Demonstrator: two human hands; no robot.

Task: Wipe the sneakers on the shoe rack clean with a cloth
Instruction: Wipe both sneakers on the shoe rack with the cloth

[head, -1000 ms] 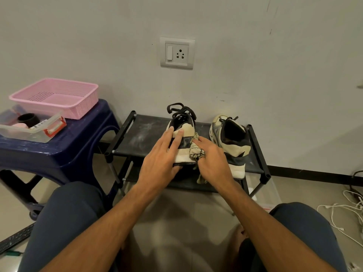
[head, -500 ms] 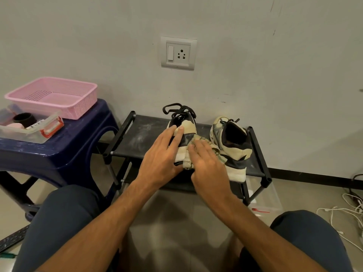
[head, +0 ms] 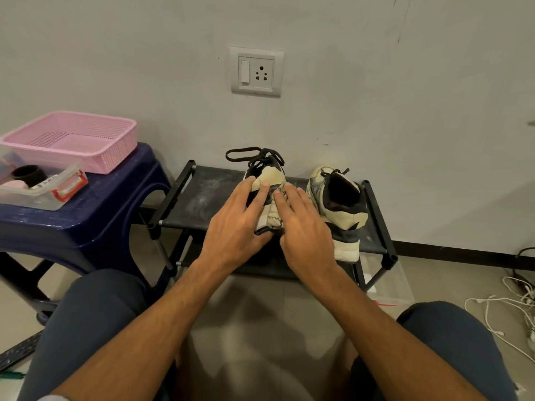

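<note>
Two sneakers stood on the rack [head: 202,204], heels toward the person. The left hand [head: 237,227] lay with fingers straight across the heel of the left sneaker [head: 270,176], steadying it. The right hand [head: 307,230], fingers also straight, pressed the cloth [head: 272,218] flat against that heel. The right sneaker [head: 340,209] stood just beside, untouched.

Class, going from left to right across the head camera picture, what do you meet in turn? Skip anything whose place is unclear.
pink basket → left hand → right hand → second sneaker → white cables
</note>
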